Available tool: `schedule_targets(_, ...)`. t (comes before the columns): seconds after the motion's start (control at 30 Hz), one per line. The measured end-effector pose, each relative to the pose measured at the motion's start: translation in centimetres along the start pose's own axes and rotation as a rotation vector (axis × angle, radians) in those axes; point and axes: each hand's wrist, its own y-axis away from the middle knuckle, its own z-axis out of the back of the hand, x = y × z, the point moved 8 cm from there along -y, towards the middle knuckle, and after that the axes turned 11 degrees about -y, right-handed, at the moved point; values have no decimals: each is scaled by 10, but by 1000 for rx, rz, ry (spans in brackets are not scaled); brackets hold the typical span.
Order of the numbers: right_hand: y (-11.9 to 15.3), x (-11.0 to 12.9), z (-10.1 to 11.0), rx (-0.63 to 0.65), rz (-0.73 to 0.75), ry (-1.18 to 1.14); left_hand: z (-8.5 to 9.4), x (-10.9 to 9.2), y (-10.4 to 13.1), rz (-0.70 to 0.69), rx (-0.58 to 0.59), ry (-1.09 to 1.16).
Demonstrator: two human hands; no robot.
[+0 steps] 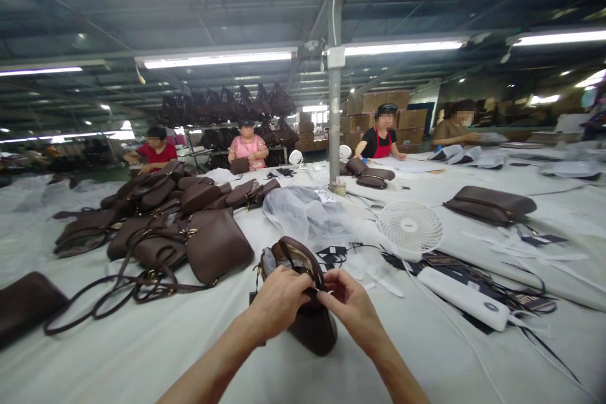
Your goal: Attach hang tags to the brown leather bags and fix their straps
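Upright on the white table in front of me stands a small dark brown handbag, its top open and a grey lining showing inside. My left hand is closed on the near rim of the bag's opening, fingers bent over the edge. On the right side of the same opening, my right hand pinches the edge between thumb and fingers. The fingertips of both hands nearly meet; a small pale spot shows between them, too small to name. A dark tag hangs at the bag's left side, partly behind my left wrist.
A heap of brown handbags with straps lies to the left. Clear plastic bags lie beyond my hands. A white fan, a white power bank-like block, cords and black tags are on the right. Several co-workers sit across the table, beyond a post.
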Motion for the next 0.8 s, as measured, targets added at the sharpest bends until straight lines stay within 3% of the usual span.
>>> schedule_targets(0.13,4,7,3,-133,127,31,12,-7,6,11,-106,124)
schedule_targets(0.27,8,5,2,-154,165,-78,20,-12,10,123,-198,122)
schedule_targets(0.5,13,5,-4,-63,8,-217,14,-25,19,379,-338,61)
schedule_targets(0.63,16,6,-6,-35,-102,-360,14,-30,17,358,-382,66)
schedule_targets(0.8,15,1,0,-121,-109,-435,16,-22,12,361,-412,157)
